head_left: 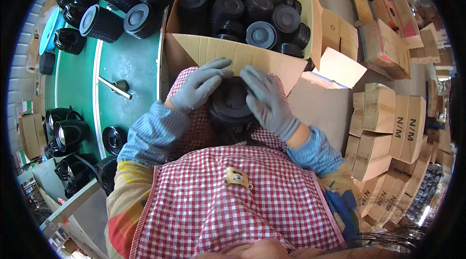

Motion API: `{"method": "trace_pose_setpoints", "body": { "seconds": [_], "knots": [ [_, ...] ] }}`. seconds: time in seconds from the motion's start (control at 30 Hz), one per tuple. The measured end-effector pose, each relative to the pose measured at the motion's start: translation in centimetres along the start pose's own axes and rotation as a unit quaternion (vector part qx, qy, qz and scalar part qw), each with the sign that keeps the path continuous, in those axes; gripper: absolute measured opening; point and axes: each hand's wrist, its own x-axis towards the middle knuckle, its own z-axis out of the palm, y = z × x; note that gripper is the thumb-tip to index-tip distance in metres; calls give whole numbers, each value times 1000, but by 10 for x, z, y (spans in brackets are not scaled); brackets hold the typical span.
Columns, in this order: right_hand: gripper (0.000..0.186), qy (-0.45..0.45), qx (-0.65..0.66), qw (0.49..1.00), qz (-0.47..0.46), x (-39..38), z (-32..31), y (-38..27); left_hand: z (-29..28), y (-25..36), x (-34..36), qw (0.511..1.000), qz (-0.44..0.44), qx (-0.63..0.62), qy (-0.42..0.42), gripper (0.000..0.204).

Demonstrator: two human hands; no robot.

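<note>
- Black, round plastic lid-like pieces (261, 34) crowd an open, brown cardboard box (221, 53); work seems well along, though whether these are finished or waiting cannot be told.
- Dark, round plastic stack (231, 98) between the knees, its handling apparently unfinished.
- Grey-gloved left hand (198, 87) and grey-gloved right hand (270, 102) flank its rim, fingers outstretched, unclenched; left contact unclear.

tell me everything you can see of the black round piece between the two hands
The black round piece looks like smooth plastic, with a circular top, a raised rim and ringed edges below; whether it is one part or a stack is unclear. It sits roughly face up between the person's checked-cloth-covered thighs. The gloved right hand overlaps its right edge; the gloved left hand is close to its upper left, contact uncertain. Its underside is hidden.
</note>
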Motion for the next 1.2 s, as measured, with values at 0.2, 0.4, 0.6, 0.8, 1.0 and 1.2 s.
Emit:
{"method": "trace_pose_setpoints", "body": {
  "seconds": [0.2,0.4,0.6,0.8,1.0,1.2],
  "knots": [
    [42,3,-4,1000,3,-13,20,20,18,28,-28,995,-89,-8,-39,47],
    [45,-101,219,970,31,2,21,60,25,81,-38,969,-97,220,-56,46],
    [90,-195,-78,977,-48,-20,7,-26,-2,-8,8,974,-149,-2,-169,43],
    [100,-201,-149,960,-125,23,-25,29,28,-24,32,963,-215,-54,-154,40],
    [77,-212,-125,931,-270,35,13,-13,26,19,117,892,-236,185,-337,31],
    [91,-288,1,950,-121,46,-12,28,35,-6,74,934,-292,1,-207,43]
  ]
}}
